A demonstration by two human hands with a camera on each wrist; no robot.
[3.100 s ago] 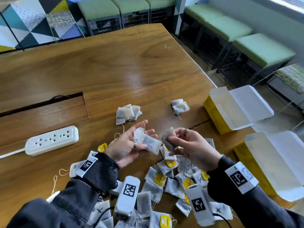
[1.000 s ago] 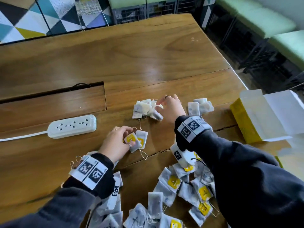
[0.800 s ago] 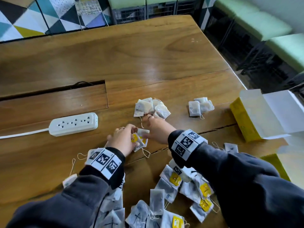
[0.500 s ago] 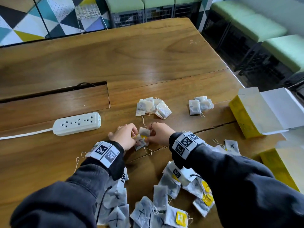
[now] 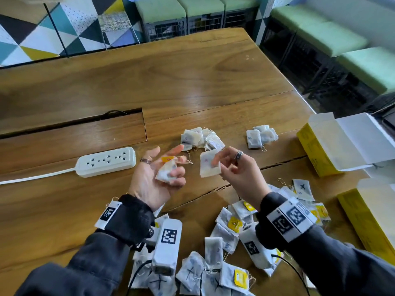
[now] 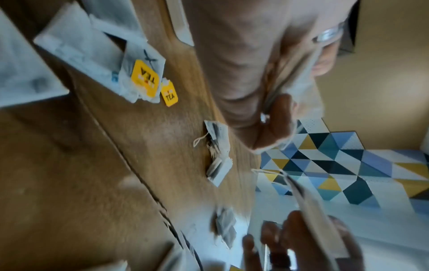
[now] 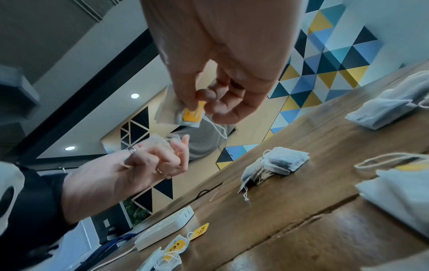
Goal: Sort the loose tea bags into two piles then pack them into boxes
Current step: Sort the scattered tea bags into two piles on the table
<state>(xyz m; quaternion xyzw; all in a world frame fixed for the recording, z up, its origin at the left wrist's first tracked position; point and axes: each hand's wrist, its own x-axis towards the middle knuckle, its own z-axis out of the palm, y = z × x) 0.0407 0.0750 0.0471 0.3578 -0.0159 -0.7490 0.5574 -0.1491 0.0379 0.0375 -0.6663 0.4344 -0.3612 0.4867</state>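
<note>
In the head view both hands hover above the wooden table (image 5: 192, 82). My left hand (image 5: 175, 165) lies palm up, its thumb pressing a white tea bag (image 5: 165, 174) with a yellow tag (image 5: 167, 159) into the palm. My right hand (image 5: 220, 159) pinches a second white tea bag (image 5: 208, 167) by its edge, a little to the right. Two small sorted piles lie just beyond: a middle pile (image 5: 201, 138) and a right pile (image 5: 260, 136). Many loose tea bags (image 5: 224, 242) lie under my wrists. In the right wrist view, my right hand (image 7: 204, 104) pinches a bag.
Two open yellow boxes stand at the right, one farther (image 5: 316, 146) and one nearer (image 5: 363, 214). A white power strip (image 5: 106, 161) with its cord lies to the left. A cable slot (image 5: 70, 124) cuts the tabletop behind it. Green stools (image 5: 320, 37) stand past the table's right edge.
Half a second ago both hands met low over a pair of tea bags on the table. They have now lifted and drawn apart, each holding one bag.
</note>
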